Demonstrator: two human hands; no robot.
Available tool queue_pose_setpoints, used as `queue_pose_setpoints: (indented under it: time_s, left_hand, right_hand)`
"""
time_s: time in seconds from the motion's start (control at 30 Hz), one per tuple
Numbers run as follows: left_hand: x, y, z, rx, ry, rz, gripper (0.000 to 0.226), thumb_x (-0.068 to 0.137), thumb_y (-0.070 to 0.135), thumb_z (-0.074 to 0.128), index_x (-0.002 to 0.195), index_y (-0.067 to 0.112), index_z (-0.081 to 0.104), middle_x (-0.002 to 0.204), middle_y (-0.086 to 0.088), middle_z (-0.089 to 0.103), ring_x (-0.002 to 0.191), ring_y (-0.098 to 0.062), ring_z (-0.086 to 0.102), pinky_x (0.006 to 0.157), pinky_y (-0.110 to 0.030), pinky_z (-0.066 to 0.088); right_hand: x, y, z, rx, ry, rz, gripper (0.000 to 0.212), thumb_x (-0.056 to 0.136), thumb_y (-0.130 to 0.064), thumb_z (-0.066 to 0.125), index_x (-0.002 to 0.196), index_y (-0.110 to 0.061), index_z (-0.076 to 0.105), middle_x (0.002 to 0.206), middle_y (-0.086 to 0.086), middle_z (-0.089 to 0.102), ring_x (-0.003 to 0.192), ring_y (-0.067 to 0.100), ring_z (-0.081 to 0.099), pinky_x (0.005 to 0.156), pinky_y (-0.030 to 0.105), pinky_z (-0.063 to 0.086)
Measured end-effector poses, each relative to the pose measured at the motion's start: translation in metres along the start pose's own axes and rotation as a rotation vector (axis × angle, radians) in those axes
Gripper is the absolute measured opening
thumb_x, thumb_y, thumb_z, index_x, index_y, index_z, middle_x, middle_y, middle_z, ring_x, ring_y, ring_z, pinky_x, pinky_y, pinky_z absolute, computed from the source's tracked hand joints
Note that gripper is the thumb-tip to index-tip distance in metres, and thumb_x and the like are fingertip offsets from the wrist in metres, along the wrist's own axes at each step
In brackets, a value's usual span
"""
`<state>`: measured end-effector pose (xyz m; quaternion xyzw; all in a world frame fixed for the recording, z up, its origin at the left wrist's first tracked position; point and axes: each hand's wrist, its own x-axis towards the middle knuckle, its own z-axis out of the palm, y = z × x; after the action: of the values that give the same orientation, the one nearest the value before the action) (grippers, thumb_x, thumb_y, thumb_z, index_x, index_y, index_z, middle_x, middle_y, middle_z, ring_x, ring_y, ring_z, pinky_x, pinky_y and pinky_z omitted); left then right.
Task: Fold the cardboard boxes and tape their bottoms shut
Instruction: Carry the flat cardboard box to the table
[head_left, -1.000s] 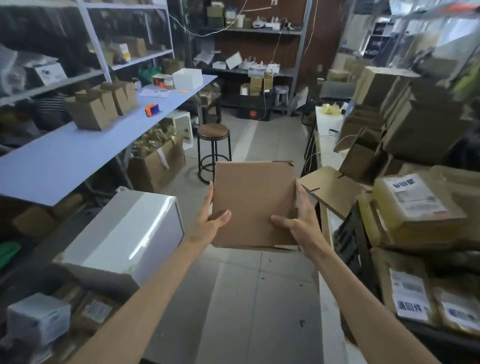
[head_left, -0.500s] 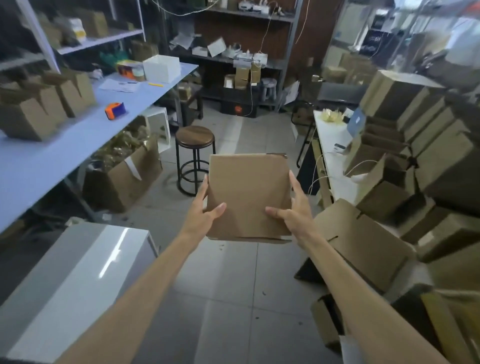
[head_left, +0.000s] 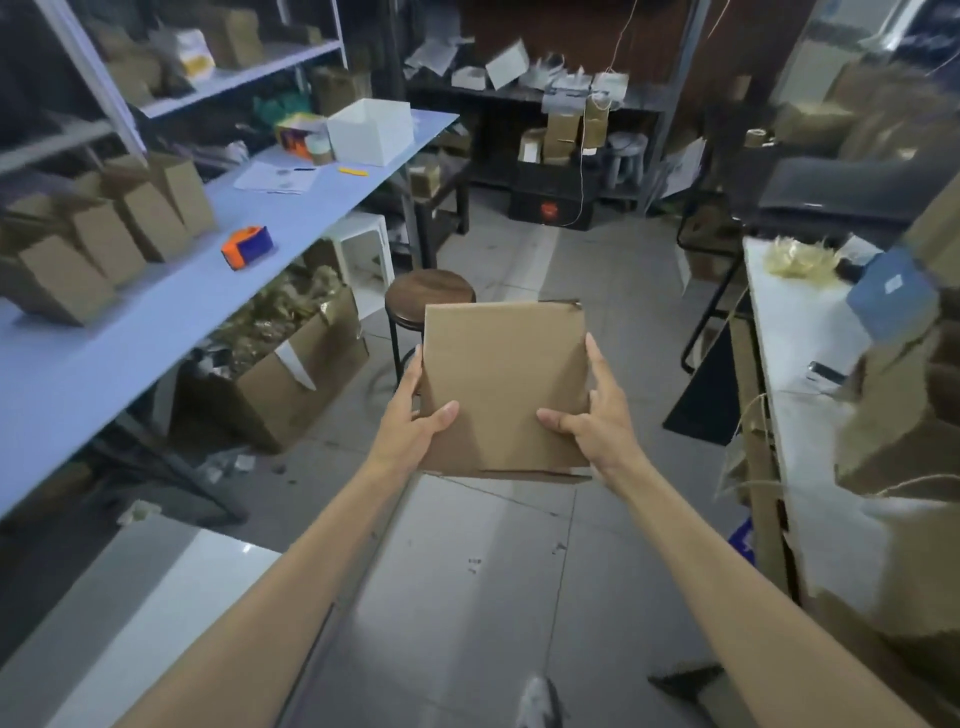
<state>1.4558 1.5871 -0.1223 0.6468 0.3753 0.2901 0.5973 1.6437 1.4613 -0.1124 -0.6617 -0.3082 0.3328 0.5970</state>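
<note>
Squarely between both grips (head_left: 410, 431) (head_left: 602, 421): box (head_left: 501, 384)

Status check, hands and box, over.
Left hand and right hand both grip flat cardboard box, unfolded, over floor. Tape dispenser on blue table. Nothing blocking.

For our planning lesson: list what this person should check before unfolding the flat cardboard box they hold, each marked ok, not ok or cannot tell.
1. Grip: left hand and right hand each hold a side of the box: ok.
2. Box opened into shape: not ok, it is flat.
3. Bottom flaps free: cannot tell.
4. Tape dispenser in sight on the table: ok.
5. Way ahead free: not ok, a stool stands ahead.
</note>
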Motion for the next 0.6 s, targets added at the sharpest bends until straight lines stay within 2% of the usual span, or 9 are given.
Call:
queue_pose_setpoints:
  time_s: [0.07, 0.17, 0.23, 0.3, 0.37, 0.4, 0.47, 0.53, 0.6]
  left_hand:
    - [0.036, 0.008, 0.009, 0.007, 0.042, 0.008, 0.080, 0.089, 0.011, 0.066, 0.151, 0.037, 0.022, 0.136, 0.022, 0.040, 0.094, 0.038, 0.041, 0.074, 0.000, 0.042]
    - [0.084, 0.018, 0.016, -0.032, 0.081, -0.019, 0.081, 0.090, 0.012, 0.066, 0.151, 0.038, 0.020, 0.128, 0.030, 0.040, 0.095, 0.037, 0.041, 0.076, -0.002, 0.043]
    - [0.109, 0.023, 0.014, -0.032, 0.134, -0.012, 0.081, 0.090, 0.011, 0.065, 0.150, 0.039, 0.018, 0.129, 0.031, 0.040, 0.103, 0.029, 0.044, 0.075, -0.001, 0.043]
    - [0.136, 0.027, 0.007, -0.052, 0.171, -0.028, 0.081, 0.091, 0.010, 0.064, 0.151, 0.038, 0.017, 0.138, 0.023, 0.039, 0.113, 0.013, 0.046, 0.076, -0.002, 0.044]
    - [0.162, 0.026, -0.003, -0.089, 0.224, -0.025, 0.081, 0.092, 0.005, 0.062, 0.153, 0.033, 0.017, 0.142, 0.017, 0.039, 0.110, 0.014, 0.048, 0.075, -0.002, 0.044]
    - [0.174, 0.025, -0.010, -0.096, 0.256, -0.015, 0.081, 0.092, 0.003, 0.061, 0.154, 0.031, 0.017, 0.143, 0.015, 0.040, 0.107, 0.018, 0.049, 0.075, -0.002, 0.045]
    - [0.196, 0.025, -0.025, -0.105, 0.306, 0.005, 0.080, 0.092, 0.002, 0.061, 0.153, 0.031, 0.017, 0.144, 0.013, 0.042, 0.104, 0.018, 0.050, 0.076, -0.003, 0.045]
    - [0.213, 0.027, -0.044, -0.130, 0.348, 0.009, 0.080, 0.092, 0.003, 0.061, 0.152, 0.033, 0.019, 0.145, 0.012, 0.042, 0.107, 0.014, 0.051, 0.080, -0.003, 0.045]
    - [0.226, 0.029, -0.067, -0.141, 0.406, 0.011, 0.080, 0.091, 0.002, 0.061, 0.152, 0.033, 0.019, 0.148, 0.010, 0.041, 0.109, 0.015, 0.049, 0.082, -0.002, 0.044]
  right_hand:
    - [0.044, -0.006, -0.008, -0.011, -0.031, -0.005, 0.109, 0.071, -0.001, 0.079, 0.148, -0.046, 0.016, 0.148, -0.005, 0.036, 0.129, 0.018, 0.043, 0.109, 0.046, 0.039]
    - [0.107, -0.018, -0.012, -0.016, -0.101, -0.012, 0.109, 0.070, 0.002, 0.078, 0.148, -0.043, 0.017, 0.145, -0.008, 0.040, 0.128, 0.017, 0.045, 0.108, 0.044, 0.041]
    - [0.145, -0.023, -0.006, -0.038, -0.135, -0.027, 0.109, 0.069, 0.002, 0.078, 0.148, -0.043, 0.018, 0.144, -0.011, 0.041, 0.129, 0.017, 0.044, 0.108, 0.043, 0.041]
    - [0.184, -0.026, 0.005, -0.038, -0.179, -0.040, 0.109, 0.069, 0.003, 0.078, 0.148, -0.043, 0.019, 0.146, -0.011, 0.039, 0.130, 0.018, 0.043, 0.109, 0.043, 0.039]
    - [0.221, -0.029, 0.022, -0.041, -0.237, -0.058, 0.109, 0.068, 0.003, 0.078, 0.148, -0.042, 0.020, 0.146, -0.014, 0.036, 0.132, 0.016, 0.041, 0.109, 0.041, 0.040]
    - [0.238, -0.031, 0.031, -0.047, -0.260, -0.064, 0.109, 0.067, 0.003, 0.079, 0.148, -0.041, 0.021, 0.141, -0.018, 0.037, 0.130, 0.012, 0.042, 0.107, 0.036, 0.041]
    - [0.270, -0.034, 0.051, -0.059, -0.295, -0.092, 0.108, 0.066, 0.003, 0.079, 0.149, -0.040, 0.023, 0.128, -0.031, 0.041, 0.119, -0.005, 0.047, 0.095, 0.018, 0.046]
    - [0.296, -0.042, 0.074, -0.052, -0.338, -0.111, 0.108, 0.066, 0.004, 0.079, 0.149, -0.039, 0.024, 0.127, -0.031, 0.043, 0.113, -0.011, 0.049, 0.085, 0.007, 0.046]
    - [0.317, -0.050, 0.101, -0.044, -0.413, -0.106, 0.108, 0.066, 0.004, 0.078, 0.148, -0.041, 0.024, 0.140, -0.015, 0.043, 0.123, 0.006, 0.048, 0.098, 0.023, 0.047]
